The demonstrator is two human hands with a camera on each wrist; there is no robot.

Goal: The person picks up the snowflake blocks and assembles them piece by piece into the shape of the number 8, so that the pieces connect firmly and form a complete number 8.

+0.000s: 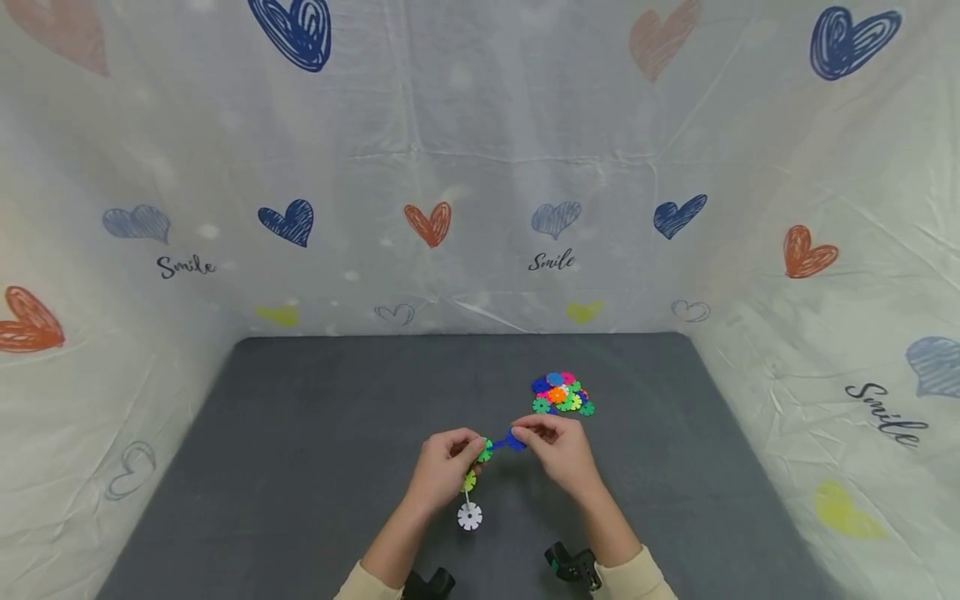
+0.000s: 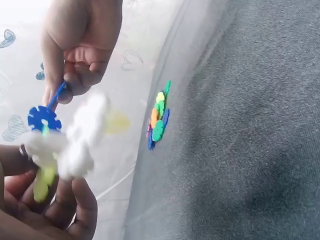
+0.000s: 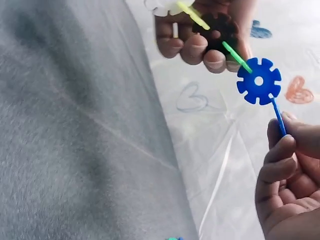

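A linked chain of notched plastic discs stretches between the two hands above the table. My left hand point(image 1: 444, 468) grips its middle, with thumb and fingers near a green disc point(image 1: 486, 451). From there a yellow-green disc point(image 1: 470, 481) and a white disc point(image 1: 469, 517) hang down. My right hand point(image 1: 561, 450) pinches the blue disc at the other end point(image 3: 278, 116), which is edge-on in the right wrist view. Joined to it is another blue disc point(image 3: 259, 81), face-on, with the green one slotted into its rim. A dark disc point(image 3: 216, 34) lies against the left fingers.
A pile of loose, multicoloured notched discs point(image 1: 557, 395) lies on the dark grey table point(image 1: 337, 433), beyond the right hand. A pale curtain point(image 1: 480, 108) printed with hearts surrounds the back and sides. Black wrist mounts point(image 1: 573, 565) sit at the cuffs.
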